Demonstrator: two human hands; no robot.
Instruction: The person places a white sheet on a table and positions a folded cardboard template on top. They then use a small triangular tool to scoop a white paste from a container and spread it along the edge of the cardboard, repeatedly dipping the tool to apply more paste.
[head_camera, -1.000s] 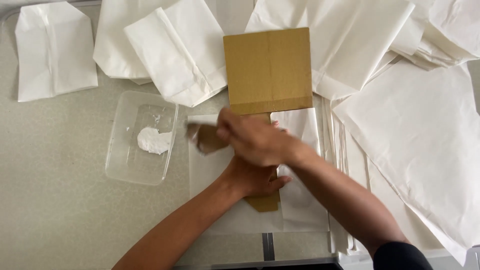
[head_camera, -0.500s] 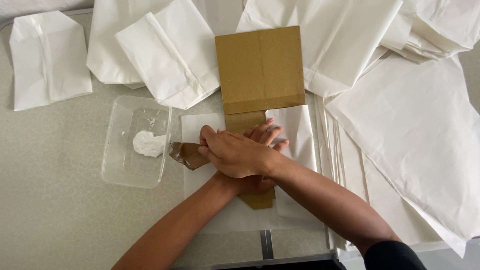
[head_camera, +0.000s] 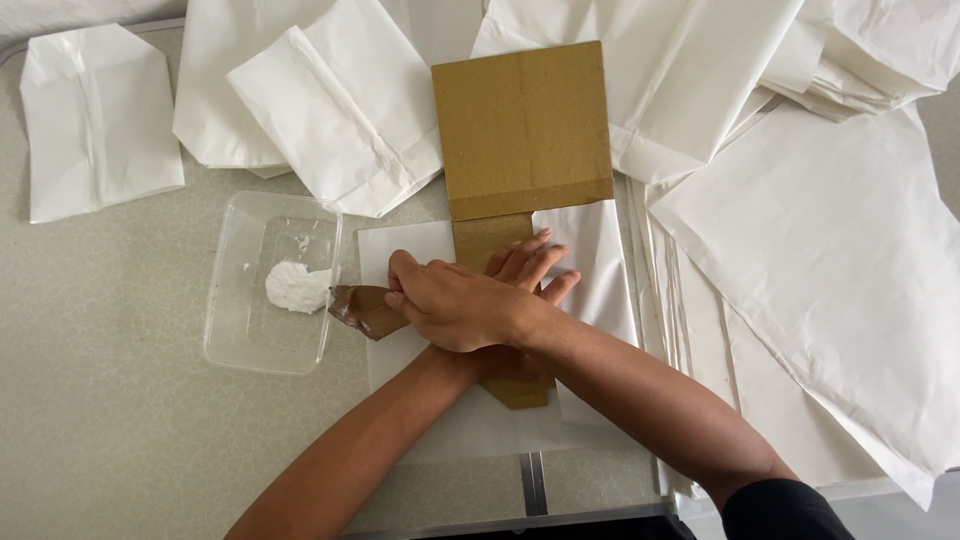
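Note:
My arms are crossed. My right hand reaches left and is shut on a small brown cardboard scrap smeared with white paste; the scrap's tip lies beside the clear plastic tub. A lump of white paste sits in the tub. My left hand lies mostly under the right one, fingers spread flat on the stem of a brown cardboard template and the white paper sheet beneath it.
Folded white paper bags lie at the back left. Loose white sheets are stacked on the right, overhanging the table. A metal table seam shows near the front edge.
My right hand has carried the cardboard scrap left and slightly down, from over the paper to the tub's edge. My left hand's fingers now show, spread on the template's stem.

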